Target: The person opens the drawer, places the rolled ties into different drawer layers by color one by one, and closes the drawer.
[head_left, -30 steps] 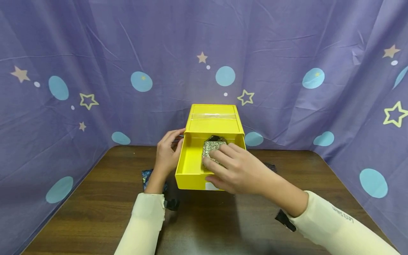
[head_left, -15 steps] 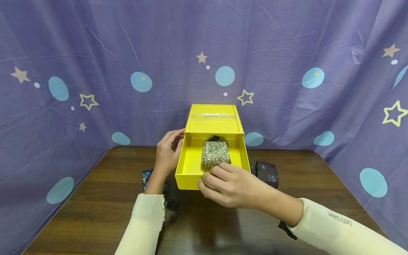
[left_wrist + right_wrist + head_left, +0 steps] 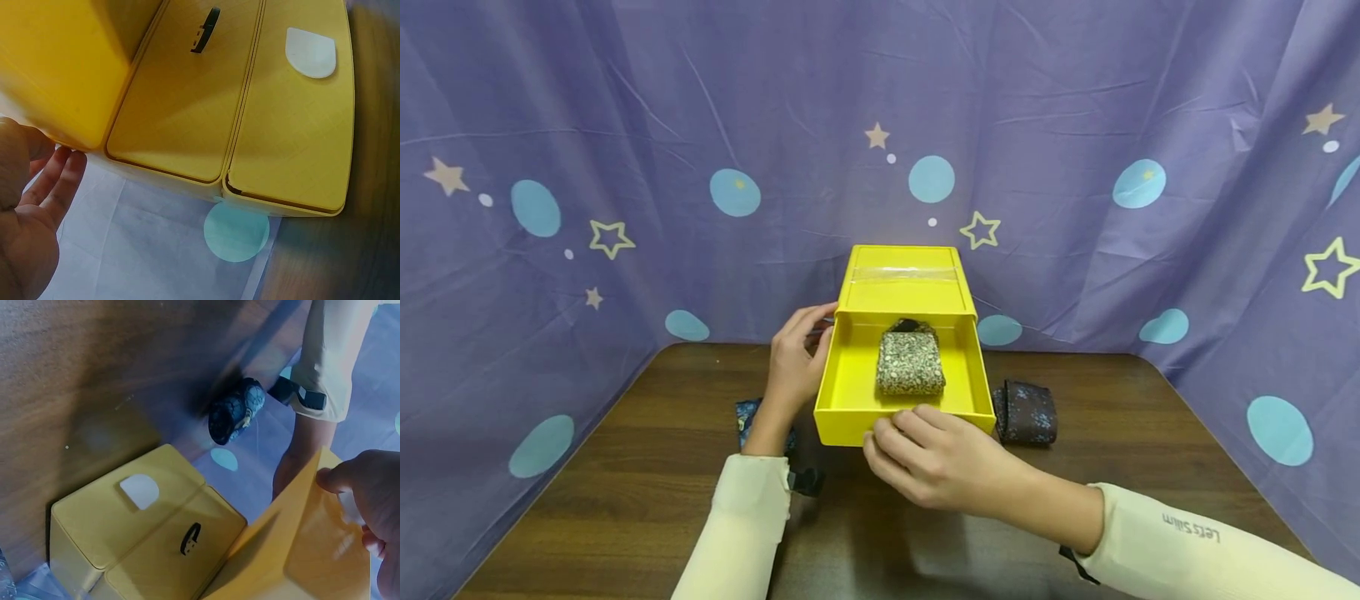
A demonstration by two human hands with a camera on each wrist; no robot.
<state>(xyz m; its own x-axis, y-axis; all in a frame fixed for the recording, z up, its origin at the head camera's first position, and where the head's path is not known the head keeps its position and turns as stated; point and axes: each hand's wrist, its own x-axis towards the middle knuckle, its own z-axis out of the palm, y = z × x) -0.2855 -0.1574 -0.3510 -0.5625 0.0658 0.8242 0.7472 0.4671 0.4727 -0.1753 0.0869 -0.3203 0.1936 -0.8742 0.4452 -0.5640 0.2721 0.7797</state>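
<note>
A yellow drawer unit stands on the table, its top drawer (image 3: 857,427) pulled out. In that drawer lies a rolled fabric piece with a speckled green-and-brown pattern (image 3: 911,364). My left hand (image 3: 795,358) rests against the unit's left side, and the left wrist view shows its fingers extended there. At the drawer's front, my right hand (image 3: 940,458) holds the front panel with curled fingers, next to the white tab (image 3: 351,509). Some fingertips are hidden.
Right of the unit lies a dark floral fabric roll (image 3: 1028,412). A blue patterned roll (image 3: 748,417) is partly behind my left wrist. Two shut lower drawers (image 3: 181,94) sit under the open one. A purple curtain (image 3: 820,125) hangs behind the table (image 3: 647,475).
My right hand has moved from the speckled roll, out of the drawer and down to its front. The roll stays inside. My left hand has kept its place.
</note>
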